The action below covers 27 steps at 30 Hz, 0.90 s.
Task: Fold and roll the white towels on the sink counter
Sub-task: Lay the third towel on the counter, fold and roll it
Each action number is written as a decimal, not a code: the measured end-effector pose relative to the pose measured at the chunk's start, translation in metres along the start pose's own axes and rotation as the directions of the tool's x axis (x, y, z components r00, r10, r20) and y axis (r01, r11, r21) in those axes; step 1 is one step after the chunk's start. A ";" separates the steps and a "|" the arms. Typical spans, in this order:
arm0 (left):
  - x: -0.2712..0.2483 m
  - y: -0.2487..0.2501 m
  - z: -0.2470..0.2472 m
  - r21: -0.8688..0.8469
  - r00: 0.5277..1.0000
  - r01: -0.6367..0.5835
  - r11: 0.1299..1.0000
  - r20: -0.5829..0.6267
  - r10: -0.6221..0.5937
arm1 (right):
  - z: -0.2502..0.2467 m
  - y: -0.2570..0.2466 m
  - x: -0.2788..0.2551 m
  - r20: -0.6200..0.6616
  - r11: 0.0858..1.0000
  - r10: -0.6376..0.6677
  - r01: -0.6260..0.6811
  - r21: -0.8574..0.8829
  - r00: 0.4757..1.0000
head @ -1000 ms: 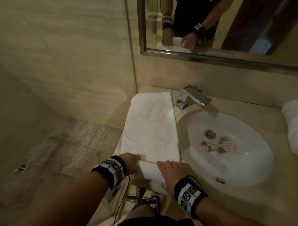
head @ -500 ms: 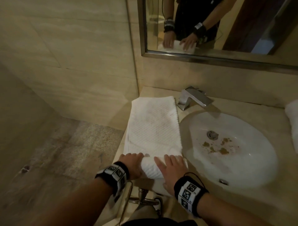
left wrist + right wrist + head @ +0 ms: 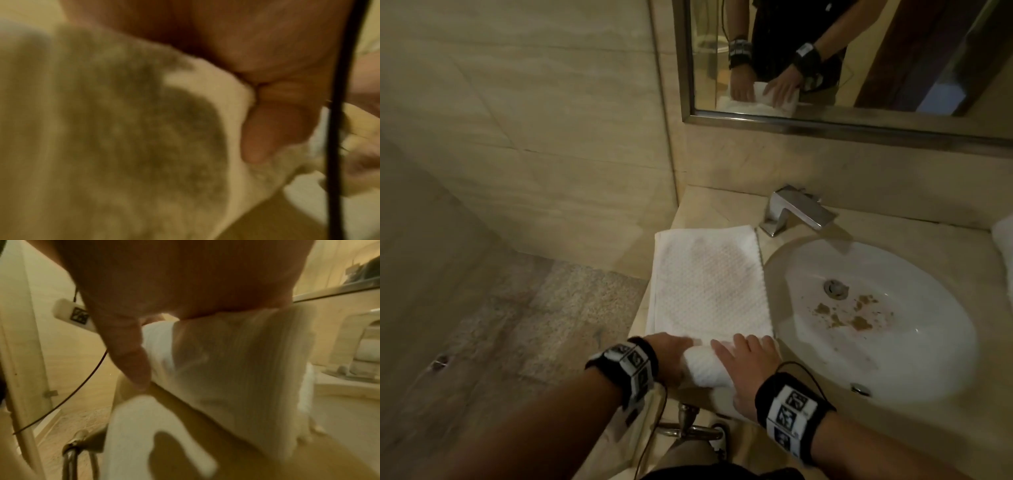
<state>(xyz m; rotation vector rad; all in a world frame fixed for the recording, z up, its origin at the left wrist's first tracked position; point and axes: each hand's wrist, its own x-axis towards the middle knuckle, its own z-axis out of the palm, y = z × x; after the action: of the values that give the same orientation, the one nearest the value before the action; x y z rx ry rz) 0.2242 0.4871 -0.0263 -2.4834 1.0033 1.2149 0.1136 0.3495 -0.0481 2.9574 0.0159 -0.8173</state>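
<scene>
A white textured towel (image 3: 709,284) lies as a long folded strip on the counter (image 3: 709,205), left of the sink. Its near end is rolled into a thick roll (image 3: 705,371). My left hand (image 3: 671,356) curls round the roll's left end, and its thumb (image 3: 267,129) presses into the cloth (image 3: 102,129). My right hand (image 3: 746,363) lies over the roll's right part with fingers stretched flat on top. Its thumb (image 3: 131,356) runs down the roll's near side (image 3: 236,369). A loose flap (image 3: 144,426) hangs over the counter's front edge.
The white sink basin (image 3: 935,359), with brown debris (image 3: 856,320) near the drain, adjoins the towel on the right. A steel faucet (image 3: 798,212) stands behind it. Another white towel (image 3: 1005,253) shows at the far right edge. The mirror (image 3: 859,51) hangs above. Left of the counter the floor drops away.
Both hands have pushed the roll forward over the strip. The roll is thicker and the flat part of the towel is shorter.
</scene>
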 end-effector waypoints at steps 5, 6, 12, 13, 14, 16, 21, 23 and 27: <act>-0.005 -0.001 0.019 0.058 0.971 0.069 0.996 -0.234 -0.053 | -0.007 0.009 0.010 0.043 0.992 -0.046 0.041 0.116 0.998; -0.010 -0.001 0.032 0.087 0.949 0.067 0.994 -0.313 -0.036 | -0.011 0.014 0.015 0.089 0.984 -0.068 0.052 0.171 0.994; -0.006 0.000 0.055 0.100 0.926 0.031 0.995 -0.378 0.009 | -0.025 0.015 0.018 0.184 0.982 -0.065 0.030 0.189 0.981; -0.002 -0.002 0.045 0.037 0.936 0.012 0.999 -0.351 0.002 | -0.022 0.010 0.013 0.120 0.994 -0.023 0.010 0.107 0.993; 0.004 -0.005 0.034 -0.018 0.965 -0.002 1.000 -0.264 -0.003 | -0.019 0.004 0.006 0.069 1.000 0.003 -0.005 0.027 0.998; 0.009 -0.009 0.016 -0.128 1.000 -0.012 0.992 -0.019 0.009 | -0.013 -0.006 -0.004 0.043 0.997 0.005 -0.002 -0.081 0.999; -0.001 -0.004 0.024 0.011 0.986 -0.016 1.000 -0.163 0.017 | -0.004 -0.001 0.008 0.031 0.999 0.005 -0.007 0.052 0.999; -0.007 -0.002 0.043 0.114 0.946 -0.048 0.992 -0.315 0.082 | -0.007 0.006 0.014 0.125 0.983 -0.014 -0.009 0.183 0.992; -0.005 0.001 0.050 0.168 0.915 -0.061 0.984 -0.385 0.123 | -0.013 0.015 0.019 0.258 0.959 -0.049 -0.026 0.281 0.965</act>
<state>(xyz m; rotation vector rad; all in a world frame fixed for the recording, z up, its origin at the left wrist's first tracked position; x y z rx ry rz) 0.1902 0.5110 -0.0548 -2.6361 1.2671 0.6330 0.1376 0.3350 -0.0456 3.0778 -0.1080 -1.3101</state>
